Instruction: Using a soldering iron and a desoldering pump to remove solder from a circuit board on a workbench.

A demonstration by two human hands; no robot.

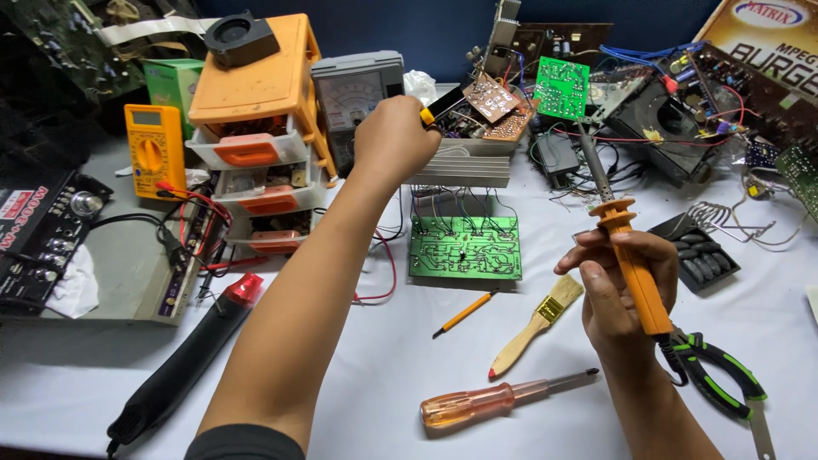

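Above the table [383, 358], right hand [618, 294] gripping soldering iron [626, 247] near-upright, tip up-left, left hand [394, 136] closed on black-yellow tool [443, 106].

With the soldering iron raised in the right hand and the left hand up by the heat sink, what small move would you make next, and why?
Probably lower the soldering iron toward the green circuit board. The right hand holds it tip-up, well clear of the board, which lies solder side up below the finned heat sink. The left hand grips a yellow-and-black tool there, so nothing blocks the board.
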